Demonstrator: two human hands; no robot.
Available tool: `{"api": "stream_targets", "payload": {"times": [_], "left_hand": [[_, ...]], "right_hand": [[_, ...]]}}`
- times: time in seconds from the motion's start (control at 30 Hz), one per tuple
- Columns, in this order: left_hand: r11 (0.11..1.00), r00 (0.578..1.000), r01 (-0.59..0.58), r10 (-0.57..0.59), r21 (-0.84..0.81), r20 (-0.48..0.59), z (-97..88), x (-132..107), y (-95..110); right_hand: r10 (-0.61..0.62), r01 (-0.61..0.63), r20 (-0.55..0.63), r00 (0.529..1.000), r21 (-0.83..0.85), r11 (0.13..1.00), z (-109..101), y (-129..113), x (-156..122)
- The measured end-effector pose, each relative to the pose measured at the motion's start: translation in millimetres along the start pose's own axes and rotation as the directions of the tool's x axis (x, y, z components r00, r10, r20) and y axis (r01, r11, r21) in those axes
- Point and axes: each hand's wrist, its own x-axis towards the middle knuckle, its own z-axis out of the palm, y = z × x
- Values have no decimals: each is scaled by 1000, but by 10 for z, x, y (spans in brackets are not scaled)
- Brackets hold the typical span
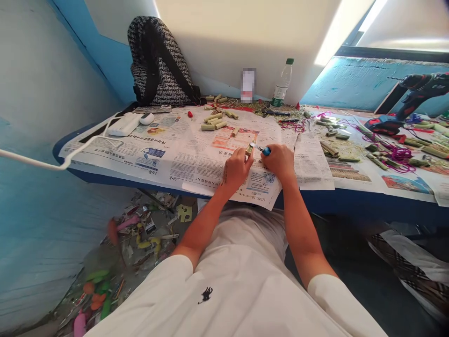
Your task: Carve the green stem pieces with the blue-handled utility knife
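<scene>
My left hand (pixel 238 166) is closed around a short piece of bamboo (pixel 249 149), whose end sticks up past the fingers. My right hand (pixel 279 160) grips a small tool with a blue handle (pixel 266 151) and a pale metal tip that meets the bamboo's end; its exact kind is too small to make out. Both hands are above the newspaper (pixel 196 154) at the table's front. A single bamboo piece (pixel 235 132) lies just beyond them, and a loose pile of cut bamboo pieces (pixel 214 121) rests farther back.
A patterned backpack (pixel 161 65), a plastic bottle (pixel 282 86) and a blurred upright box (pixel 248 86) stand at the back. To the right are a power drill (pixel 403 105), purple string (pixel 400 157) and more bamboo. A white cable (pixel 66 161) crosses the left. Litter covers the floor.
</scene>
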Motion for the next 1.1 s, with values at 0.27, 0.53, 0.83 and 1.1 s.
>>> {"api": "stream_targets", "payload": {"times": [0.27,0.53,0.83,1.1], "left_hand": [[998,996,57,-58,21,65,-58,16,52],[999,998,45,-45,-19,43,-49,17,4],[1000,1000,-3,3,-29,-20,-53,-19,5],[999,999,34,-34,-22,22,-68,5,34]], "right_hand": [[-175,175,73,982,6,984,-68,10,-48],[-125,124,103,987,15,992,-111,-61,-72],[46,-46,-11,999,5,999,11,-20,26],[-113,112,79,990,12,994,-22,32,-9]]}}
